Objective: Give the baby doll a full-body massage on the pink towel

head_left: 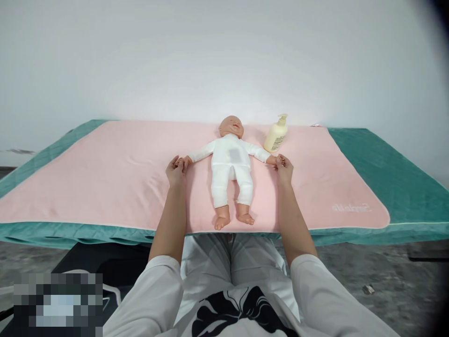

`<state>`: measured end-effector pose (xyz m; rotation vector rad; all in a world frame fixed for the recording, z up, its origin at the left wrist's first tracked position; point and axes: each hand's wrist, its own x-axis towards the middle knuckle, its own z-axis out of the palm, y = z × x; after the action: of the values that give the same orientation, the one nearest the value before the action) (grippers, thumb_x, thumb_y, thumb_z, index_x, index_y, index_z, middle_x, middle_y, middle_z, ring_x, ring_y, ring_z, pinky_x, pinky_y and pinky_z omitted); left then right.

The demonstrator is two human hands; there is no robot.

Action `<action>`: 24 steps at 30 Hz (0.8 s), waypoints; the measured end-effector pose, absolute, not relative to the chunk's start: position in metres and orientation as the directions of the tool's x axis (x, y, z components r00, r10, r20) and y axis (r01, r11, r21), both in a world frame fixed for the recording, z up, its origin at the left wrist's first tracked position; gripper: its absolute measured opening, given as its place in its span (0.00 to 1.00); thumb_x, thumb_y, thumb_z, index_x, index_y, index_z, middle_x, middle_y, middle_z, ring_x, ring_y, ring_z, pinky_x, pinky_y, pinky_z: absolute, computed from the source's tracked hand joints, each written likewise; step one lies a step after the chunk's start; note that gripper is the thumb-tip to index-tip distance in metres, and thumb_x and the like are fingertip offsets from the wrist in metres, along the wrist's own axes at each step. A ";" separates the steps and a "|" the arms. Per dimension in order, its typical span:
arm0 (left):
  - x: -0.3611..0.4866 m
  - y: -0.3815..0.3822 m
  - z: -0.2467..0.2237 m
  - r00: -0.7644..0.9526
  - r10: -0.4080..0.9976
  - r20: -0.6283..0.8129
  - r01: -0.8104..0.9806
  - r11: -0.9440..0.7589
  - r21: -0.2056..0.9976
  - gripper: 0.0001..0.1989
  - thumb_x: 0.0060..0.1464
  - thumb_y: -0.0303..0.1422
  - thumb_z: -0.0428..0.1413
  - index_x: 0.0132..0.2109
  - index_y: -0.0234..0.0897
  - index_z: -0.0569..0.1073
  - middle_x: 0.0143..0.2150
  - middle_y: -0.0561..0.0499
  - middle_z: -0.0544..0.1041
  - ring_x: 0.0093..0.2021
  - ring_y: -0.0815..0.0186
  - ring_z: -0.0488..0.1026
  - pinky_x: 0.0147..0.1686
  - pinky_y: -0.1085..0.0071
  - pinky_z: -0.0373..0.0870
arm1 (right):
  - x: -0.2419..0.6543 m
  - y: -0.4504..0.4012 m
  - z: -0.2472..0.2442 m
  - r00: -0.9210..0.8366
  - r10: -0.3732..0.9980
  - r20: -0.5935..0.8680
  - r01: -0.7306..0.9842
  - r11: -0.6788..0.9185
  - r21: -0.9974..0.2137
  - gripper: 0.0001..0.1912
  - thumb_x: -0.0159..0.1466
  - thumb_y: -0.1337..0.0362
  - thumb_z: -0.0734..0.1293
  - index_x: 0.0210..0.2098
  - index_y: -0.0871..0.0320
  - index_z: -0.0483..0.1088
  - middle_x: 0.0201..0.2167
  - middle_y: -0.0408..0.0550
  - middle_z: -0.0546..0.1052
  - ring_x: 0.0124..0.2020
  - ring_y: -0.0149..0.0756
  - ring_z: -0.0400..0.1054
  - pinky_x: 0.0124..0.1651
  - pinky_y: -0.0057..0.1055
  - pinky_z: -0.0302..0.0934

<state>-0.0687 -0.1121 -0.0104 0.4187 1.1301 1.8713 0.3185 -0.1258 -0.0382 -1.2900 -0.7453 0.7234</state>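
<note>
A baby doll (230, 154) in a white long-sleeved suit lies on its back, head toward the wall and bare feet toward me. Its arms are stretched out to both sides. My left hand (176, 169) is closed around the doll's hand on the left, fingers pinched over it. On the other side, my right hand (284, 168) grips the doll's other hand in the same way. Just beyond my right hand stands a pale yellow pump bottle (276, 135), tilted in the view, with dark lettering on its front.
Under the doll a pink mat (105, 178) is spread over a green quilted cover (393, 164). A pale wall (224, 56) rises behind the table. Black furniture (115, 262) stands below the table's edge at left, partly covered by a pixelated patch.
</note>
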 end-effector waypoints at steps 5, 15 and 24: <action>-0.067 -0.113 -0.010 -0.564 0.816 -0.125 -0.474 -0.197 0.858 0.10 0.50 0.16 0.61 0.39 0.32 0.75 0.39 0.50 0.73 0.39 0.73 0.77 0.54 0.69 0.75 | 0.316 -0.130 -0.033 0.568 0.817 0.096 -0.057 0.155 -0.986 0.25 0.53 0.51 0.73 0.44 0.62 0.72 0.31 0.43 0.74 0.23 0.26 0.66 0.28 0.27 0.63; -0.071 -0.107 -0.023 -0.558 0.829 -0.043 -0.405 -0.227 0.886 0.07 0.53 0.29 0.62 0.39 0.30 0.76 0.29 0.52 0.74 0.28 0.74 0.73 0.38 0.74 0.75 | 0.313 -0.129 -0.034 0.632 0.764 0.131 -0.007 0.174 -0.985 0.23 0.56 0.49 0.70 0.39 0.64 0.74 0.24 0.41 0.73 0.19 0.25 0.61 0.21 0.25 0.55; -0.069 -0.106 -0.016 -0.596 0.793 -0.127 -0.457 -0.204 0.866 0.05 0.62 0.26 0.54 0.38 0.31 0.74 0.33 0.50 0.73 0.33 0.74 0.74 0.45 0.70 0.77 | 0.314 -0.129 -0.036 0.641 0.749 0.167 0.064 0.164 -0.984 0.20 0.62 0.53 0.66 0.42 0.64 0.76 0.30 0.45 0.75 0.19 0.22 0.59 0.22 0.24 0.56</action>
<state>-0.0692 -0.1064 -0.0160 0.4438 1.1973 1.8997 0.3141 -0.1287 -0.0364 -1.3365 -0.7659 0.5632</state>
